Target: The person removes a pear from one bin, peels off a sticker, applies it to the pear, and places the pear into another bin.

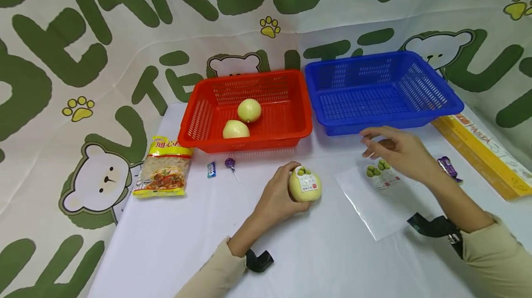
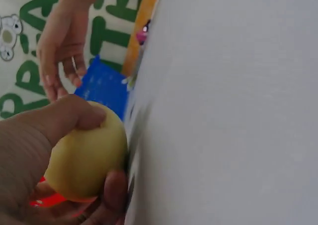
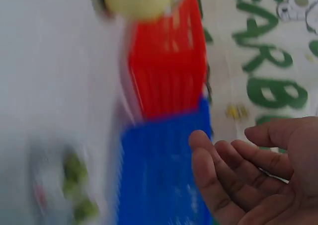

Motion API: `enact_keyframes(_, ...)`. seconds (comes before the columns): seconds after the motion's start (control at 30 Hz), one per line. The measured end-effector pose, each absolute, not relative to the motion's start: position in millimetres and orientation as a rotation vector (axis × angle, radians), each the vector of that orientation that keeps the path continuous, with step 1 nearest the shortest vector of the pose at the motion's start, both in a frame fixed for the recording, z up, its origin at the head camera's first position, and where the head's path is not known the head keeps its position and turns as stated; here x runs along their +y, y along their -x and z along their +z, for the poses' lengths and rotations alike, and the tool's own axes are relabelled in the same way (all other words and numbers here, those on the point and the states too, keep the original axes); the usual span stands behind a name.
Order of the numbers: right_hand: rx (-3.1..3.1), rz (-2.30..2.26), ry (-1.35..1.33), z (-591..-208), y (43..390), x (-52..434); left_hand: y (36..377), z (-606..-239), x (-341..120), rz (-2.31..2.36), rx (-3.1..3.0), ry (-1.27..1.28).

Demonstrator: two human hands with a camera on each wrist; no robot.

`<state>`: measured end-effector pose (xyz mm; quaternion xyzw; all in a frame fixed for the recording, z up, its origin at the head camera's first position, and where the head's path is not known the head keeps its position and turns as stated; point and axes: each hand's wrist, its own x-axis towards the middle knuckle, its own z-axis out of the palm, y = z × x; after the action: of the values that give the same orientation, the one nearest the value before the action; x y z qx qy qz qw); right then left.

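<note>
Your left hand grips a pale yellow pear resting on the white counter in front of the red basket; a white sticker with green fruit printed on it sits on its top. Your right hand hovers with fingers relaxed and holding nothing, just above the sticker sheet.

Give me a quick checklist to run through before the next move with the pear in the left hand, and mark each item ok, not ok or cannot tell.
1. Left hand grips the pear firmly: ok, fingers curl round it.
2. Pear free of its label: not ok, a label is on its top.
3. Right hand free: ok, fingers relaxed, holding nothing, above the plastic sheet.
4. Room in the red basket: ok, only two pears inside.
5. Blue basket free of things: ok, none show inside.
6. Way to the red basket free: ok, the lollipop lies off to the left.
</note>
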<state>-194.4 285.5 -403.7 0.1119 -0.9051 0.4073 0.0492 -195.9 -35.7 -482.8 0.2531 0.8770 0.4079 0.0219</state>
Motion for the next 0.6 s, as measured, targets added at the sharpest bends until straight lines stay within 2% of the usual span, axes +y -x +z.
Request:
enact_keyframes(0.1,-2.676,0.952,-0.271,-389.1,202.9,327.4,201.6,-468.5,-31.2,1.325,2.721,-0.812)
enact_keyframes(0.23,-2.742,0.683,0.028,-372.4,221.5,386.8,225.4,-426.5,-17.7,1.446,2.664,-0.898)
enact_keyframes(0.37,-2.91,0.554,0.272,-370.8,235.1,431.0,274.3,-378.3,11.3,1.475,2.637,-1.002)
enact_keyframes(0.47,-2.966,0.57,0.278,-378.0,236.6,444.7,317.3,-357.4,37.2,1.519,2.545,-0.987)
enact_keyframes(0.6,-2.993,0.633,0.254,-383.9,235.3,446.6,369.0,-348.9,69.8,1.456,2.532,-0.928)
